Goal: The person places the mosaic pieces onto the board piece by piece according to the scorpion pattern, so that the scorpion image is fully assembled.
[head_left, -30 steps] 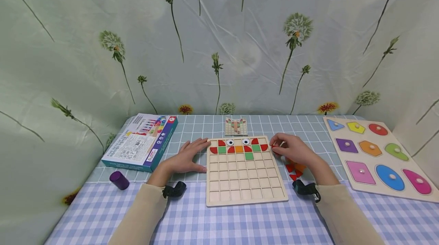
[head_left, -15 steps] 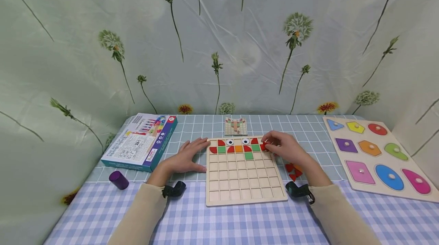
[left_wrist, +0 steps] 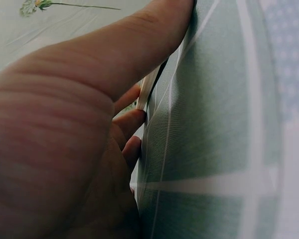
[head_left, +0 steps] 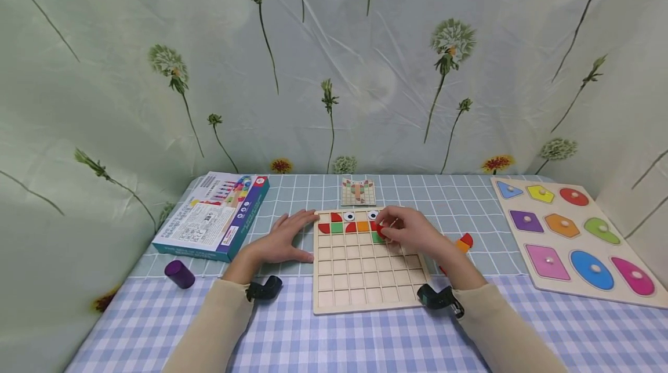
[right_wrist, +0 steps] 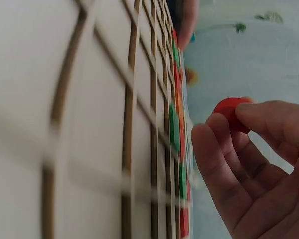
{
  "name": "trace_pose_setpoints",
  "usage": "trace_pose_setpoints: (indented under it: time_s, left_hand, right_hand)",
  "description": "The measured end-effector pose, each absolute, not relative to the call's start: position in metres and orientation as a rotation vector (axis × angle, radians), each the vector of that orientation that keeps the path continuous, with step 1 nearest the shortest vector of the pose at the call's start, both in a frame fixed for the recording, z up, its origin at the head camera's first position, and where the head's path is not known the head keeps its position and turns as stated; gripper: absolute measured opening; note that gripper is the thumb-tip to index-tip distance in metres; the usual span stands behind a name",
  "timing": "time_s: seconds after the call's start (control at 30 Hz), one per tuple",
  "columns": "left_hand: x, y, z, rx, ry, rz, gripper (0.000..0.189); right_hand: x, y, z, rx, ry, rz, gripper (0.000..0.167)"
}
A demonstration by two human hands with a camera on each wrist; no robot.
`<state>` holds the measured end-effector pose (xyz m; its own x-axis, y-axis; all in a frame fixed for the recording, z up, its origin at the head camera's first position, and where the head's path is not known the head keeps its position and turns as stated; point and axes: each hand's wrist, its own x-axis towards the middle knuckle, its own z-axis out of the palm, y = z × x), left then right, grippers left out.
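Note:
My right hand [head_left: 412, 231] is over the upper right of the wooden grid board [head_left: 344, 283]. Between thumb and fingers it pinches a red tile with a rounded edge [right_wrist: 230, 110], raised off the board in the right wrist view. Close under those fingertips is a green square tile [head_left: 377, 238], partly covered. Red quarter-circle, green and orange tiles and two eye tiles fill the board's top rows; the hand hides some at the right. My left hand [head_left: 284, 241] lies with spread, relaxed fingers at the board's left edge, fingertips touching its upper left corner and thumb beside its side.
Loose red and orange tiles [head_left: 464, 242] lie right of the board, partly behind the right forearm. A small pattern card [head_left: 358, 192] stands behind the board. At left are a flat box [head_left: 211, 216] and a purple cylinder [head_left: 180, 274]; at right, a knobbed shape puzzle [head_left: 569, 248].
My right hand has moved left from beside the board's right edge to over its upper rows, carrying the red tile. The left hand stays put.

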<state>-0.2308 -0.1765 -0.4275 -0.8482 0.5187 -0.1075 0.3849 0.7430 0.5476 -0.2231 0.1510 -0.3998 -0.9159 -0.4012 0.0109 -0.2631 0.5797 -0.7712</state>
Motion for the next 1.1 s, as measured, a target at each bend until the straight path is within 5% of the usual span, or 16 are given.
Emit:
trace_pose_setpoints:
  time_s: [1.1]
  left_hand:
    - [-0.233, -0.176, -0.429, 0.716, 2.695, 0.752, 0.095]
  right_hand:
    - [-0.203, 0.104, -0.423, -0.788, 2.732, -1.08, 0.018]
